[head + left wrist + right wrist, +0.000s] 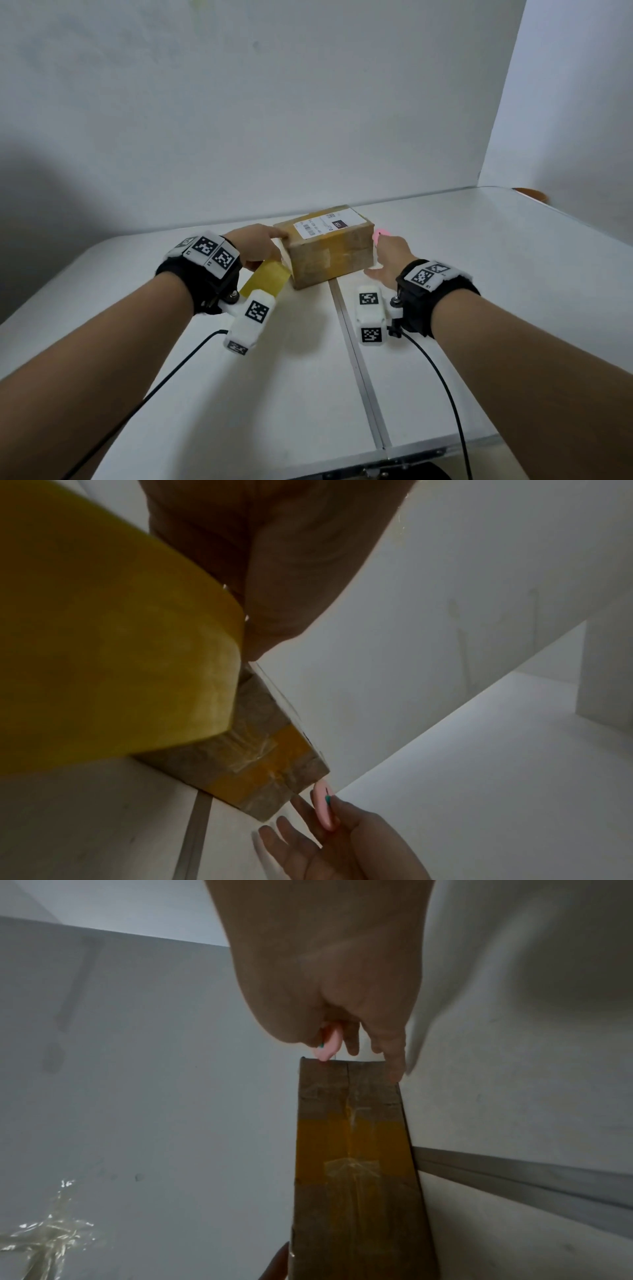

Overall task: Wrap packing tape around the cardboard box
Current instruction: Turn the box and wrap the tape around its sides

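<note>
A brown cardboard box (329, 255) with a white label on top lies in the middle of the white table (479, 274). A band of yellow tape (352, 1139) crosses its near side. My left hand (255, 245) is at the box's left end, holding a yellow tape roll (265, 279) against the lower left corner, with a fingertip on the top edge. The roll (103, 656) fills the left wrist view. My right hand (390, 255) is at the box's right end and pinches a small pink cutter (381, 235), its other fingers stretched toward the cardboard (394, 1069).
A metal seam (356, 349) runs from the box toward the table's near edge. White backdrop panels stand behind and to the right. A shiny crumple of clear tape (48, 1231) shows at the right wrist view's lower left. Black cables trail from both wrists.
</note>
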### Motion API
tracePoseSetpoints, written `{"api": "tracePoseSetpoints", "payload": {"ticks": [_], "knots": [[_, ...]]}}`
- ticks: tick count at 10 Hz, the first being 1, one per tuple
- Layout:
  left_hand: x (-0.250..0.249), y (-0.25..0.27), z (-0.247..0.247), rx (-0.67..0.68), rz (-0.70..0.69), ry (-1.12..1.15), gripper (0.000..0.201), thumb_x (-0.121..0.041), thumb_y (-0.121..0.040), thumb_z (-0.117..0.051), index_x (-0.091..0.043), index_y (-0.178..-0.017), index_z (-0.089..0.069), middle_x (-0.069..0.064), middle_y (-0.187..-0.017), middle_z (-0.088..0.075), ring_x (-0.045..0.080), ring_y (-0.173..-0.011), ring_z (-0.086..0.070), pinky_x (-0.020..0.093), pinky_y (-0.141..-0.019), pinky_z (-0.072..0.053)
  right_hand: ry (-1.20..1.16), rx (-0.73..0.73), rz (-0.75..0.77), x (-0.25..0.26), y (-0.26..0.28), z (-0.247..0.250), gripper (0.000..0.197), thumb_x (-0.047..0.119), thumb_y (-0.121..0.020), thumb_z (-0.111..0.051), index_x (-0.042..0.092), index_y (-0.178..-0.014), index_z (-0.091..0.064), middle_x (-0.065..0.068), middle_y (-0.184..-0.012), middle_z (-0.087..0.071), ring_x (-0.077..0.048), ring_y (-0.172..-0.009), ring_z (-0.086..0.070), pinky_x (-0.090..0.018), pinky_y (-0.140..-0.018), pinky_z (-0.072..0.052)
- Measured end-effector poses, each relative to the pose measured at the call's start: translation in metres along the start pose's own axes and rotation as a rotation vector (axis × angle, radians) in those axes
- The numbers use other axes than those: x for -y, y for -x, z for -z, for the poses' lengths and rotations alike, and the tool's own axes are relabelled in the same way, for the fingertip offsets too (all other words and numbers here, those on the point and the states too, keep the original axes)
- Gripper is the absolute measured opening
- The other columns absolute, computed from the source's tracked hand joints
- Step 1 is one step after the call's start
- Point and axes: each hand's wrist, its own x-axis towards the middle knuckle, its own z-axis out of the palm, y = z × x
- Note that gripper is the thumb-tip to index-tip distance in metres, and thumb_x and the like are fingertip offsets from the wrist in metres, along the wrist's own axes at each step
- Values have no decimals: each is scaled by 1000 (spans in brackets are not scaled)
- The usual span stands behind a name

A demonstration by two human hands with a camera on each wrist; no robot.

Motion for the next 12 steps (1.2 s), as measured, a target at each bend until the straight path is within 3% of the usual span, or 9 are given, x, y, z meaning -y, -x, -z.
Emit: {"api": "tracePoseSetpoints", "payload": {"ticks": [2,4,6,7,8,9,10,11,12], "knots": [[-6,-3,-4,-9,-4,0,56,-4,-88,-60,-22,-140,-51,6,-104,-65,24,-92,-65,31,-79,-57,-94,-70,-19,14,-8,-9,49,24,-101,-32,2,-145,-34,-22,-149,-39,-39,-136,-41,-51,-105,-39],[-7,9,-6,39,1,77,29,-11,-86,-65,-14,-115,-70,8,-114,-70,25,-96,-67,36,-90,-56,-113,-16,95,53,-1,-23,48,33,-95,-35,24,-142,-34,2,-121,-42,-26,-122,-46,-46,-91,-30],[-11,17,-11,44,0,55,55,-16,-83,-72,-18,-136,-56,7,-126,-63,27,-105,-66,36,-91,-55,20,51,269,67,9,-40,46,31,-97,-32,21,-142,-33,1,-121,-43,-24,-118,-50,-41,-98,-39],[-9,20,-9,38,-14,73,51,-14,-87,-67,-20,-136,-55,7,-134,-58,28,-108,-64,39,-92,-55,-228,89,226,61,4,-40,46,21,-100,-29,22,-146,-29,0,-134,-40,-27,-115,-61,-47,-102,-49],[-7,19,-8,24,-6,83,59,-8,-89,-62,-19,-144,-45,8,-139,-54,27,-109,-62,35,-88,-56,-444,142,117,54,-4,-36,49,11,-102,-29,14,-150,-26,-11,-149,-35,-31,-106,-65,-37,-93,-55],[-7,18,-7,39,8,103,59,-6,-90,-60,-17,-145,-42,8,-134,-57,26,-105,-62,33,-82,-57,-324,100,52,48,-15,-38,43,15,-101,-34,8,-143,-39,-12,-142,-47,-25,-105,-64,-26,-82,-53],[-10,16,-6,53,-1,102,57,-5,-92,-57,-17,-145,-39,10,-130,-60,28,-105,-63,38,-91,-55,-143,123,45,43,-27,-41,46,25,-99,-39,15,-143,-42,-7,-151,-40,-26,-134,-43,-35,-105,-39],[-14,10,-7,74,-12,97,53,-5,-93,-56,-12,-143,-40,4,-112,-62,22,-90,-64,35,-83,-56,-180,145,0,41,-45,-39,54,31,-97,-44,16,-148,-36,-5,-154,-37,-28,-142,-33,-39,-115,-29],[-13,3,-7,79,36,108,64,-15,-87,-68,-16,-144,-38,5,-123,-59,27,-105,-64,40,-90,-56,-219,228,11,37,-54,-41,49,28,-99,-41,17,-147,-38,-6,-150,-43,-30,-138,-41,-40,-116,-27]]}}
